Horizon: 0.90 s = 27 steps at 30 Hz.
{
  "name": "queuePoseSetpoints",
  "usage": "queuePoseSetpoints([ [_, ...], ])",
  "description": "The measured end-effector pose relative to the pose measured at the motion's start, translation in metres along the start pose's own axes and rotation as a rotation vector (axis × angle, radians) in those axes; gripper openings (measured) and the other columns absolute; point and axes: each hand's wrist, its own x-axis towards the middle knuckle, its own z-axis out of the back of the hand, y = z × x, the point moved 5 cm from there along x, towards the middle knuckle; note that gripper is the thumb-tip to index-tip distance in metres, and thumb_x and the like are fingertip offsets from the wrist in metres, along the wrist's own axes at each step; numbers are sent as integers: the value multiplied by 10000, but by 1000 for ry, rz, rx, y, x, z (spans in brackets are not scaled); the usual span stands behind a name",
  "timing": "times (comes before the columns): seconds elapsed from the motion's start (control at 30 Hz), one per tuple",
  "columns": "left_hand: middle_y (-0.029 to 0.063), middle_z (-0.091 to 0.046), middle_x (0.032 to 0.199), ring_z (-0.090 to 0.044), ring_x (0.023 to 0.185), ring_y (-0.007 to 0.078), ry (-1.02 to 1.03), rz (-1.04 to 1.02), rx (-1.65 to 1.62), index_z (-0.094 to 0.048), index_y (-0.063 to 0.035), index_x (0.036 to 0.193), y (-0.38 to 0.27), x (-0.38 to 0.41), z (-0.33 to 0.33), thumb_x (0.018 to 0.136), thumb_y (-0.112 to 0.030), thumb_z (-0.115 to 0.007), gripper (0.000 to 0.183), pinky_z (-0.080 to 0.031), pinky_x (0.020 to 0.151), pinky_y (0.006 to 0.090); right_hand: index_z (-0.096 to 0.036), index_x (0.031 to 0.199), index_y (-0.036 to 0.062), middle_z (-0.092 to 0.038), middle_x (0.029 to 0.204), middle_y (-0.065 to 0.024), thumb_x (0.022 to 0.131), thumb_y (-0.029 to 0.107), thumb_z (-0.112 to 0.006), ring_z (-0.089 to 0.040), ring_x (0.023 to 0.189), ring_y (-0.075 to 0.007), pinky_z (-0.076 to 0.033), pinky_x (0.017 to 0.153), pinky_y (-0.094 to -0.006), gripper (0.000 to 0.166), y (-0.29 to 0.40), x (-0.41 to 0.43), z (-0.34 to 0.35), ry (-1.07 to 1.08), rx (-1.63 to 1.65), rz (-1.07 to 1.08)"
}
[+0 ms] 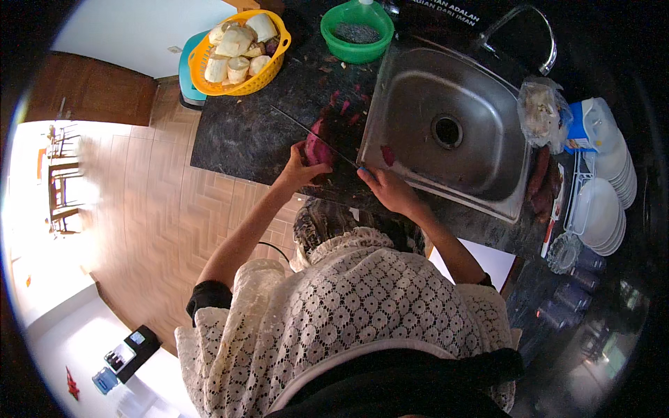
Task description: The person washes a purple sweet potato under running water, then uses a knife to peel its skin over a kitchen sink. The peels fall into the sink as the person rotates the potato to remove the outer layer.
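My left hand point(303, 168) grips a purple sweet potato point(318, 150) on the dark countertop point(240, 138), close to the front edge. In my right hand point(385, 188) is the handle end of a long knife point(292, 119), whose thin blade slants up and left across the sweet potato. Purple scraps point(345, 106) lie on the counter beyond it, left of the sink. Another purple piece point(387, 155) rests on the sink's left rim. Whether the blade is cutting into the flesh cannot be told.
A yellow basket point(282, 52) of peeled pale root pieces stands at the back left, beside a green bowl point(326, 31). The steel sink point(418, 104) is right of the knife. Farther right are a plastic bag point(543, 112), dark reddish roots point(541, 180), stacked white plates point(601, 209) and glasses point(572, 297).
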Motion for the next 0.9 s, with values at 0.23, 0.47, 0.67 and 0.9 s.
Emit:
queuePoseSetpoints([
  [0.23, 23, -514, 1076, -507, 998, 146, 62, 24, -250, -281, -150, 1209, 16, 9, -6, 695, -198, -678, 651, -435, 803, 390, -566, 866, 18, -558, 584, -179, 856, 439, -416, -571, 568, -360, -456, 514, -427, 447, -12, -3, 12, -97, -143, 185],
  [0.47, 1, -513, 1025, -530, 927, 122, 28, -53, -460, -325, -182, 1178, 20, 4, -18, 757, -211, -611, 509, -480, 619, 292, -563, 803, 45, -509, 454, -139, 819, 464, -468, -541, 416, -310, -416, 359, -397, 430, -21, 20, 14, -266, -452, 259],
  [0.67, -4, -502, 991, -532, 877, 116, -59, -31, -540, -359, -204, 1128, 23, 11, -14, 760, -192, -595, 438, -462, 597, 282, -551, 801, 32, -533, 505, -161, 831, 438, -466, -560, 466, -322, -421, 378, -392, 416, -7, 28, 16, -198, -485, 179],
  [0.9, 19, -486, 1012, -516, 886, 165, -135, -46, -390, -336, -199, 1159, 34, -3, -25, 728, -216, -597, 504, -469, 591, 321, -565, 807, 17, -559, 581, -205, 828, 468, -448, -576, 527, -339, -451, 459, -410, 466, -32, 53, 27, -201, -487, 46],
])
